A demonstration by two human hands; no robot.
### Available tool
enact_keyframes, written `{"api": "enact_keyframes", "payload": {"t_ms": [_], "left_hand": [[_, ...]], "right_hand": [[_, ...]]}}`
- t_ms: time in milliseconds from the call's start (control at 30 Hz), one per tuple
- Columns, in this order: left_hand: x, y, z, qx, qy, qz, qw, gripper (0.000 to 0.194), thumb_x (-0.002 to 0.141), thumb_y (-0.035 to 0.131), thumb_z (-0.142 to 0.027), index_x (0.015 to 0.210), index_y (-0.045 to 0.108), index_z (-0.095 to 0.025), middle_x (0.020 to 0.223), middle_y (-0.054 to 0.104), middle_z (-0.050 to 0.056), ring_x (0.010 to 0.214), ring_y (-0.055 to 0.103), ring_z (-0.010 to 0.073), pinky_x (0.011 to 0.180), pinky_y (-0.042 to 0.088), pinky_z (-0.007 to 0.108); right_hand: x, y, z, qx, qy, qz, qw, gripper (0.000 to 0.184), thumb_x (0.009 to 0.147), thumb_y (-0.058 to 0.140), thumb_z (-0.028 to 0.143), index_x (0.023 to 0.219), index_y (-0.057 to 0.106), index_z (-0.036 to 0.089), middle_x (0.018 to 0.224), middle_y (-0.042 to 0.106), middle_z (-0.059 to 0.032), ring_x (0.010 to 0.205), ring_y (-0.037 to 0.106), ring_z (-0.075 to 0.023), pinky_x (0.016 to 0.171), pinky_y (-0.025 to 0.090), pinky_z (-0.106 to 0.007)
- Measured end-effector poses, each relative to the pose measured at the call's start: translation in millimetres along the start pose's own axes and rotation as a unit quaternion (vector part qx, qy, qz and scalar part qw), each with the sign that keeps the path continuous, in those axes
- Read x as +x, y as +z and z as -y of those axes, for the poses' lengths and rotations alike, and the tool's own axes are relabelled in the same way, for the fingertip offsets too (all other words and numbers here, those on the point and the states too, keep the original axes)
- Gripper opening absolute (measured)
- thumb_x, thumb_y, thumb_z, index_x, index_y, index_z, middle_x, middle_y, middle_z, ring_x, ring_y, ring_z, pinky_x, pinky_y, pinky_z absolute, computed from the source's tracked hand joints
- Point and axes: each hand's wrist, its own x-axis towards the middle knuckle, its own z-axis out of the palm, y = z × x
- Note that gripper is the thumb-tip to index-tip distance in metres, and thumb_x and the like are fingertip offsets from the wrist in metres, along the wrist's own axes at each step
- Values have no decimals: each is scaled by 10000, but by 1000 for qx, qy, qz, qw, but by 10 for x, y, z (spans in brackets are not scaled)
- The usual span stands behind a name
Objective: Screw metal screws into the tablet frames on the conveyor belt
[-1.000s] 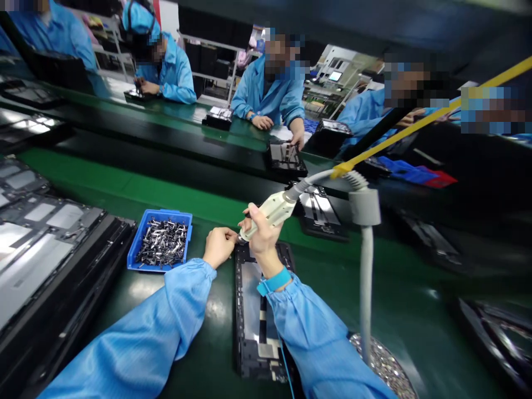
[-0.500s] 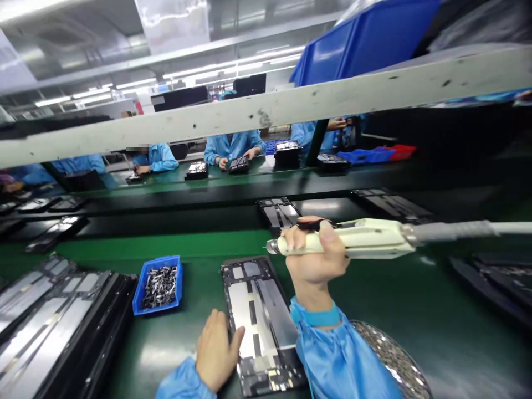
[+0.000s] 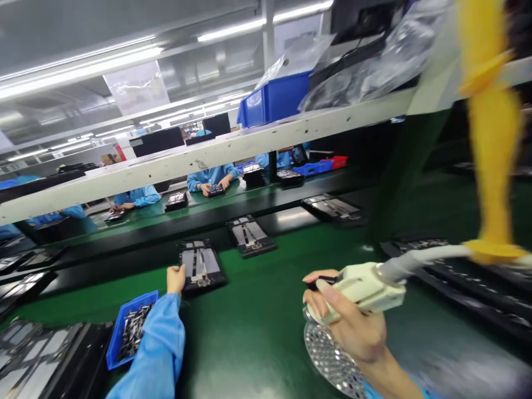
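Observation:
My left hand (image 3: pixel 176 279) reaches forward and grips the left edge of a tablet-like device with its inner parts exposed (image 3: pixel 201 266), which lies flat on the far side of the green bench. My right hand (image 3: pixel 353 321) is wrapped round a cream-coloured electric screwdriver (image 3: pixel 368 291), its grey cable leading off to the right. The tool's nose points down and left above a round dimpled tray of small shiny parts (image 3: pixel 328 354). Whether the tip touches the tray is hidden by my fingers.
A blue bin of small metal parts (image 3: pixel 135 332) stands beside my left forearm. Stacked devices (image 3: pixel 37 354) lie at lower left, dark trays (image 3: pixel 457 288) at right. Another open device (image 3: pixel 250 235) rests further back. A yellow strap (image 3: pixel 494 166) hangs at right. Co-workers in blue sit opposite.
My left hand has moved the device forward from in front of me to the far side of the bench. The screwdriver has come down over the round tray. The view has swung right.

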Motion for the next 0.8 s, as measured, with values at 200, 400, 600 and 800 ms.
{"api": "enact_keyframes", "payload": {"t_ms": [200, 400, 600, 800], "left_hand": [[503, -23, -264, 131, -10, -60, 990, 410, 996, 709, -400, 1322, 636, -161, 1346, 641, 126, 1210, 646, 285, 1052, 562, 510], [365, 748, -587, 245, 117, 36, 962, 421, 1038, 530, -334, 1364, 600, -76, 1482, 581, 241, 1476, 468, 347, 1222, 373, 455], [312, 1905, -870, 248, 76, 170, 951, 581, 938, 646, -582, 1049, 734, -18, 1192, 718, 341, 1256, 648, 474, 1058, 521, 538], [459, 2037, -907, 210, 59, 154, 964, 428, 821, 793, -417, 997, 748, -30, 1097, 747, 292, 1107, 714, 441, 919, 601, 525]], "right_hand": [[-79, -512, -215, -31, 39, -59, 997, 334, 745, 920, 471, 836, 737, 206, 501, 579, 27, 376, 510, -128, 422, 505, -304], [-163, -539, -230, -34, 92, -84, 992, 469, 626, 960, 496, 822, 642, 212, 512, 594, 65, 356, 473, -101, 407, 476, -281], [-151, -505, -352, -63, 99, -88, 989, 428, 678, 906, 506, 815, 649, 193, 488, 574, 75, 345, 461, -88, 416, 492, -278], [-148, -514, -479, -65, 92, -118, 987, 447, 639, 925, 485, 801, 613, 208, 505, 574, 80, 339, 457, -87, 397, 482, -275]]}}
